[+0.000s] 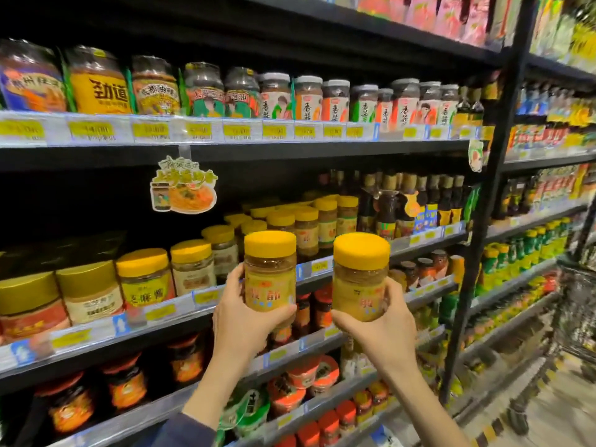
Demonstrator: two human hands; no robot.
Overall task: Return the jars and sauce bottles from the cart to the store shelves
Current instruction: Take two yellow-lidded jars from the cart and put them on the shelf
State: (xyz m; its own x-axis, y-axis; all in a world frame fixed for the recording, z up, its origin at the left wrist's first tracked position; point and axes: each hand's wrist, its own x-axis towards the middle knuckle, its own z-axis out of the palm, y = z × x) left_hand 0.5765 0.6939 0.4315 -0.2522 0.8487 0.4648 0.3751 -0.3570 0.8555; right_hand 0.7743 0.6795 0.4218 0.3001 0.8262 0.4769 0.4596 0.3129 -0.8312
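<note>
The left hand (240, 312) and right hand (375, 324) each grip a yellow-lidded jar (270, 272) (360, 277) upright, apparently to match the shelf row (290, 227) behind.

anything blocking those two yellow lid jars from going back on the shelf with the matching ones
Nothing visible blocks the way. The left hand holds one jar, the right hand the other jar, both upright before the row of matching jars; any free slot is hidden.

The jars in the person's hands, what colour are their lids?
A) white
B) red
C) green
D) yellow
D: the jar in the left hand and the jar in the right hand each have a yellow lid.
</note>
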